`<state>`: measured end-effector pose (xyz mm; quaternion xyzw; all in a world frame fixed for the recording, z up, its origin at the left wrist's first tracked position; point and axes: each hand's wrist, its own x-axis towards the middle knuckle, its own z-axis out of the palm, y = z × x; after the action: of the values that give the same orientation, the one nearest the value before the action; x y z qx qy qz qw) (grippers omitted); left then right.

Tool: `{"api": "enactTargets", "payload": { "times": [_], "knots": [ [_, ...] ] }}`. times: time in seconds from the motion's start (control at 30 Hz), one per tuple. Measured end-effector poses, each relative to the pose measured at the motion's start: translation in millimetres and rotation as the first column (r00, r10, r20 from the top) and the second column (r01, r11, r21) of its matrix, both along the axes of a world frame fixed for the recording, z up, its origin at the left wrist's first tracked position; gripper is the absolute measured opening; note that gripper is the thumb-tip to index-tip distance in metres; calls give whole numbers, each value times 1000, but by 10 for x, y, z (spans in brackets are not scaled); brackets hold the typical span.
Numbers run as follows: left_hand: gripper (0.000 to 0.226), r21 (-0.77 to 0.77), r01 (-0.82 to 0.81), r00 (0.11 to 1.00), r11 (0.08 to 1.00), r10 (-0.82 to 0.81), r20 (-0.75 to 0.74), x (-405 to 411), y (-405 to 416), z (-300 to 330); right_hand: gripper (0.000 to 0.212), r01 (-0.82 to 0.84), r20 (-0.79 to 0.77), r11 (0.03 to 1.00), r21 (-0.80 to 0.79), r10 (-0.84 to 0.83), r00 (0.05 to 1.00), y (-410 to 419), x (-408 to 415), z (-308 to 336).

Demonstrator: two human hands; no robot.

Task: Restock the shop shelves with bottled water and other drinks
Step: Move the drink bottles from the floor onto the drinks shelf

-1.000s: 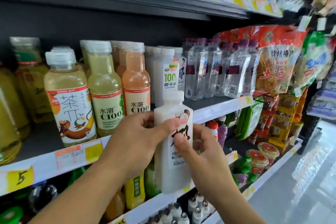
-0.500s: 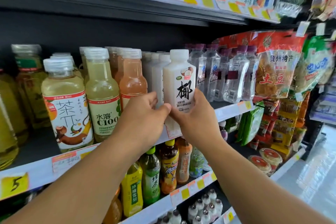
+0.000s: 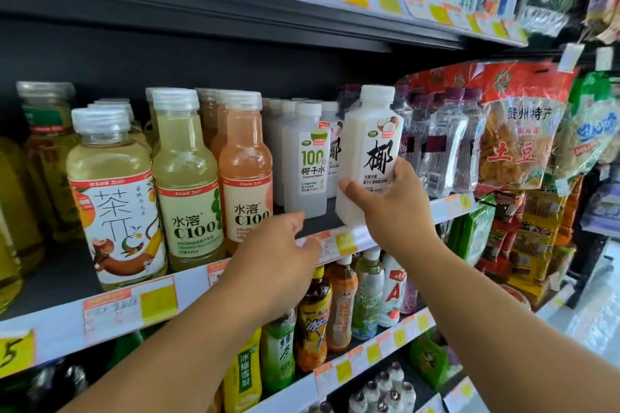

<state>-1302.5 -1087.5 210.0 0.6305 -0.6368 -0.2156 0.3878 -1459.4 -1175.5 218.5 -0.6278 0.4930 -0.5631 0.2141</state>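
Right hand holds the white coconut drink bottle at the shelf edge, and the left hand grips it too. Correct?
Not quite. In the head view the left hand is off the white coconut drink bottle, open below it near the shelf edge. Only the right hand holds it.

Illumination is bright and even across the shelf fronts. Strong glare whitens the floor (image 3: 597,322) at lower right. The recess behind the bottles (image 3: 188,178) lies in deep shadow under the upper shelf (image 3: 235,10). Wide-angle distortion bends shelf edges near the frame borders. Snack bags (image 3: 523,131) at right and the corners appear soft; the price tags (image 3: 110,312) are smeared.
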Motion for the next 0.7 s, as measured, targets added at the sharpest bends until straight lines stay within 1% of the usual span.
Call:
{"api": "enactTargets", "payload": {
  "times": [0.07, 0.13, 0.17, 0.23, 0.33, 0.4, 0.53, 0.63, 0.7],
  "knots": [
    [59, -37, -25, 973, 999, 33, 227, -41, 24, -66, 44, 1, 2, 1000, 15, -1, 1000, -126, -3, 82],
    [60, -111, -36, 884, 993, 83, 460, -108, 64, -96, 47, -8, 22, 999, 44, 7, 1000, -254, 5, 115],
    [59, -142, -29, 830, 989, 103, 549, -136, 68, -100, 49, -12, 29, 998, 65, 10, 1000, -314, 8, 101],
    [49, -161, -27, 733, 987, 130, 668, -184, 20, -61, 50, -13, 5, 993, 115, 13, 1000, -414, 3, 22],
    [27, -130, -57, 650, 990, 136, 748, -236, -67, 50, 52, -14, -85, 990, 142, 26, 996, -501, -2, -121],
    [17, -156, -47, 614, 987, 152, 774, -266, -104, 97, 53, -20, -115, 992, 125, 34, 993, -531, 17, -146],
    [21, -205, -66, 598, 976, 204, 775, -277, -151, 133, 51, -36, -164, 990, 136, 58, 985, -609, 57, -110],
    [18, -200, -56, 606, 978, 193, 772, -252, -171, 145, 49, -21, -207, 987, 159, 54, 977, -656, 71, -88],
    [13, -188, -44, 614, 981, 175, 769, -222, -181, 156, 52, 1, -259, 984, 178, 46, 965, -698, 79, -83]
  ]
}}
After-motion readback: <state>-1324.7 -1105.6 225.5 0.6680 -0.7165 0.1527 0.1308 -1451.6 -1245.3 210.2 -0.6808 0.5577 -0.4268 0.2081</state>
